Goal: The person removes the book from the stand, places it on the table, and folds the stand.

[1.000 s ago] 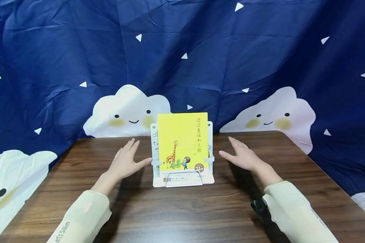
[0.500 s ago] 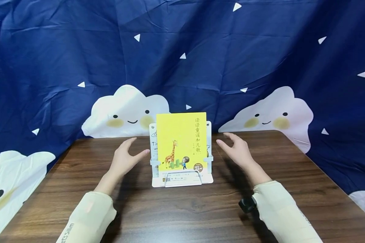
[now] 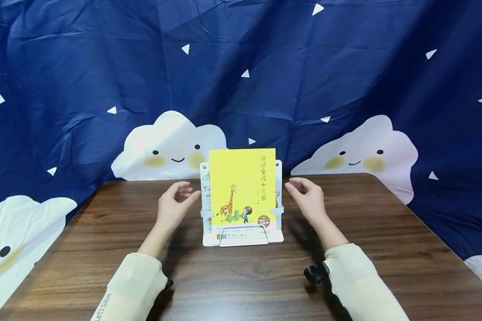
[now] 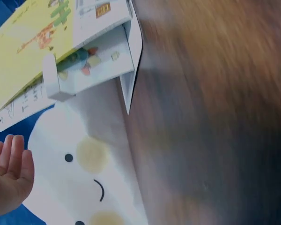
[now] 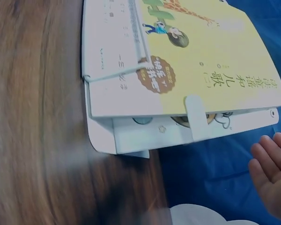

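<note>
A yellow book point(image 3: 243, 183) with a giraffe and a child on its cover leans on a white bookstand point(image 3: 206, 227), upright on the table. Side clips and a clear front bar hold its pages in. Just left of the stand is my left hand point(image 3: 173, 205), its fingers bent loosely and the thumb towards the stand's edge. On the other side my right hand point(image 3: 310, 200) is held in a similar curve, thumb near the stand's right edge. Both wrist views show a gap between the hand and the stand; neither hand holds anything.
The stand rests towards the back of a brown wooden table point(image 3: 241, 281). Behind hangs a dark blue curtain point(image 3: 241, 89) with white clouds and triangles. A small black device point(image 3: 315, 274) sits at the right sleeve's cuff.
Both hands have moved inwards, closer to the sides of the bookstand. Their fingers went from nearly straight to loosely bent. The book and stand have stayed in place.
</note>
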Available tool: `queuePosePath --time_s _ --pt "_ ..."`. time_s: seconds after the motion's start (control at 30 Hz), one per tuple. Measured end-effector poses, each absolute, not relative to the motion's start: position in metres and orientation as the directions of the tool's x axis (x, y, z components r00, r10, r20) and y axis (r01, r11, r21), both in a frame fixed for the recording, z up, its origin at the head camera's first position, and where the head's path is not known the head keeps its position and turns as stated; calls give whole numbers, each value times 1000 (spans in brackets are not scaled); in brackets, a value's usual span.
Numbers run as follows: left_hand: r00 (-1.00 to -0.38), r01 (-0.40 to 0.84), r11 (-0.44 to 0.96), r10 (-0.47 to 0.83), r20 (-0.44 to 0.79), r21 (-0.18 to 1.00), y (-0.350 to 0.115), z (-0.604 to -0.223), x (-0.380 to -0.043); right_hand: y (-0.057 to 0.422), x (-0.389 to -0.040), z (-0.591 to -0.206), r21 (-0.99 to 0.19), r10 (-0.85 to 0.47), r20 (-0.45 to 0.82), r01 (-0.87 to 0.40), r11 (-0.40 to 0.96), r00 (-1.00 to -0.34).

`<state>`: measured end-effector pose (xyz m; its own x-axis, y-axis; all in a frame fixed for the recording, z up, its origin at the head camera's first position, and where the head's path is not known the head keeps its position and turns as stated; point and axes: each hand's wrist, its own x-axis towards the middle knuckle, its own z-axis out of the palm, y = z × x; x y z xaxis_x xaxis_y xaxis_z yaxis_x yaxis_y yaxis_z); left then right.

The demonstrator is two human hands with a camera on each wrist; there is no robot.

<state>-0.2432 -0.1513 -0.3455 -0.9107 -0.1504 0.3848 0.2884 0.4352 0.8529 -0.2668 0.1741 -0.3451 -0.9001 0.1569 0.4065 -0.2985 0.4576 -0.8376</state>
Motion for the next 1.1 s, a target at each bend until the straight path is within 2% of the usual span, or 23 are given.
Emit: queuePosePath --time_s 0.23,0.43,0.93,1.1 --pt "-935 262 414 -115 336 872 -143 -352 -247 166 -267 -351 -927 162 293 -239 289 -942" --pt "-949 215 414 -124 289 885 -137 -359 -250 158 -266 -355 -962 144 207 -175 209 -968" --pt "-964 156 398 -137 227 904 -120 -369 -255 142 -265 -366 -971 212 167 -124 205 -963" --pt "-963 147 408 -150 225 901 -118 -369 -256 139 -266 -364 -963 225 156 -97 251 -962"
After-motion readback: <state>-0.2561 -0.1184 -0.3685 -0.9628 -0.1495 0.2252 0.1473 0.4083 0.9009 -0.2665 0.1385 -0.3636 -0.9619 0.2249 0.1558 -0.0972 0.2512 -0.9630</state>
